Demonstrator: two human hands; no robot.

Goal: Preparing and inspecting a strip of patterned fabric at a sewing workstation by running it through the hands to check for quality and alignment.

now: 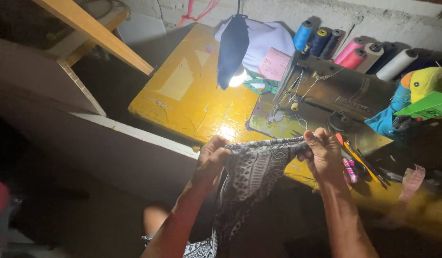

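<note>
Closest up, both forearms lead to the black-and-white patterned fabric (252, 177): left hand (212, 155) and right hand (323, 153) each pinch its top edge, stretched taut between them, rest hanging below. Looks like lining up an edge; next it needs feeding under the old olive-green sewing machine (326, 102) just beyond the grip.
</note>
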